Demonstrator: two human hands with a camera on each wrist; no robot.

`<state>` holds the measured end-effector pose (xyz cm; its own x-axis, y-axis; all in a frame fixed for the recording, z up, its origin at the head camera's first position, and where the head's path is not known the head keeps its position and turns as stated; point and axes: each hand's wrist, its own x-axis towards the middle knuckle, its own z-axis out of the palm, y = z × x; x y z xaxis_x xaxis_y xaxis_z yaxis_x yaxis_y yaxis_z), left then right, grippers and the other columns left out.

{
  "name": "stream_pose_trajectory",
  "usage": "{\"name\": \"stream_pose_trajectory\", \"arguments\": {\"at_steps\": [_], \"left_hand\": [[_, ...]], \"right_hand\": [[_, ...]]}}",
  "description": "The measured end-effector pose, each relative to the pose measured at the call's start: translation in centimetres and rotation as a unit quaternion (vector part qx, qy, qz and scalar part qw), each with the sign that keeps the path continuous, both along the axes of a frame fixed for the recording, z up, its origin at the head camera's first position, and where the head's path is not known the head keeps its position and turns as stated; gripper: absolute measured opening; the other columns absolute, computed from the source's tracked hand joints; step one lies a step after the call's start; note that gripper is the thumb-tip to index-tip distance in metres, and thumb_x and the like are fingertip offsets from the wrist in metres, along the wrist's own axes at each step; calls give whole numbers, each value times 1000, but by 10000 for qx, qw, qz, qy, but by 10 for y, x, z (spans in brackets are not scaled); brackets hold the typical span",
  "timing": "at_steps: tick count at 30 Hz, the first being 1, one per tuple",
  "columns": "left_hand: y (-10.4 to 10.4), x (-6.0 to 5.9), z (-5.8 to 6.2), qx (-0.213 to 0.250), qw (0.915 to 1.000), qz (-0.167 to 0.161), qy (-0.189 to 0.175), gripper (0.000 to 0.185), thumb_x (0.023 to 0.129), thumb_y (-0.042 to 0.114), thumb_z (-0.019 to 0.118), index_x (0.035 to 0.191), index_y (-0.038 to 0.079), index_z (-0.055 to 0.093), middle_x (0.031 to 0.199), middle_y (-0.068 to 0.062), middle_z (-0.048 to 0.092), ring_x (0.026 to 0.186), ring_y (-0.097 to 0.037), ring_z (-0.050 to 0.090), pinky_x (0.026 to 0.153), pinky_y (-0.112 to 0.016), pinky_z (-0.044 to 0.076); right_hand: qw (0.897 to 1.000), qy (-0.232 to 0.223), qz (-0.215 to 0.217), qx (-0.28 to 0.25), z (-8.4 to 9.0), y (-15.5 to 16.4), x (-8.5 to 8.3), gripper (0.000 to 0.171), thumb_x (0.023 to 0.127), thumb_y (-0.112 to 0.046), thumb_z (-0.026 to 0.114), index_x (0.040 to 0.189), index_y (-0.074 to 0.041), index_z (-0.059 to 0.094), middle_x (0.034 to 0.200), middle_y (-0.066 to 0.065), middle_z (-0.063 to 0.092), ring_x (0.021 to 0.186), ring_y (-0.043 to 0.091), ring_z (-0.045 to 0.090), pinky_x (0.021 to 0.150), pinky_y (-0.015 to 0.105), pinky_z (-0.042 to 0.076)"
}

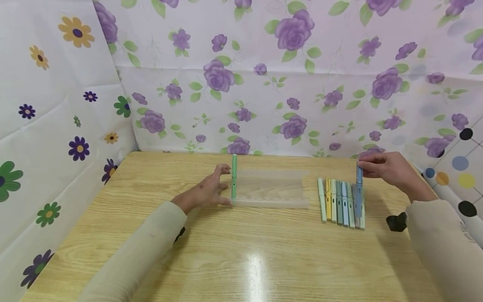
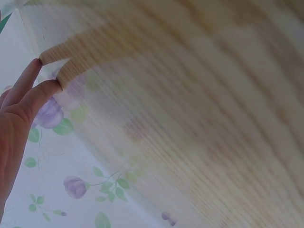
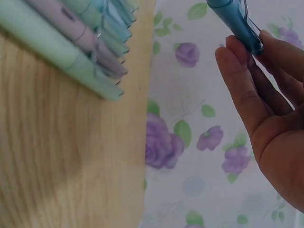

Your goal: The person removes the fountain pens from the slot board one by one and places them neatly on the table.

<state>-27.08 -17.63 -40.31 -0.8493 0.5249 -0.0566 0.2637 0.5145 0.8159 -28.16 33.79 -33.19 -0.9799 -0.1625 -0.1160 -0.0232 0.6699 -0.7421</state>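
My right hand (image 1: 386,170) pinches a blue pen (image 1: 359,188) by its clip end, between thumb and fingertips. The pen hangs upright above the right end of a row of pens (image 1: 339,203) in green, yellow, blue and grey tones. In the right wrist view the fingers hold the blue pen (image 3: 232,19) by its tip, apart from the row. At the left, a green pen (image 1: 234,176) lies along the left end of a clear plastic tray (image 1: 269,204). My left hand (image 1: 209,188) spreads thumb and fingers beside that end, fingertips touching down near its corners.
The wooden table (image 1: 211,251) ends at a flowered cloth backdrop (image 1: 264,96). A black object (image 1: 397,222) shows beside the right sleeve. Another flowered cloth (image 1: 56,126) stands along the left side.
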Motion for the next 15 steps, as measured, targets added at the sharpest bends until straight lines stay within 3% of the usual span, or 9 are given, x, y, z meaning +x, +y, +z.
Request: {"name": "stream_pose_trajectory", "arguments": {"at_steps": [3, 10, 15], "left_hand": [[-1, 0, -1, 18, 10000, 7, 10, 99, 80, 7, 85, 148, 14, 13, 157, -19, 20, 133, -46, 45, 92, -46, 54], [-1, 3, 1, 51, 10000, -1, -28, 98, 81, 8, 84, 148, 16, 13, 157, -19, 20, 133, -46, 45, 98, -50, 50], [0, 3, 2, 54, 10000, 11, -22, 98, 81, 7, 84, 148, 14, 13, 157, -19, 20, 133, -46, 45, 98, -49, 50]], "right_hand": [[9997, -193, 23, 163, -5, 9, 0, 64, 100, -45, 59, 137, 8, 53, 120, 17, 65, 94, 13, 71, 83, 33, 58], [9985, -523, -129, -88, -21, 31, 2, 64, 99, -42, 62, 136, 10, 52, 104, 5, 69, 94, 21, 71, 82, 33, 59], [9969, -778, -117, -97, -34, 39, 0, 62, 101, -36, 62, 136, 14, 50, 103, 4, 71, 90, 17, 71, 84, 38, 58]]}}
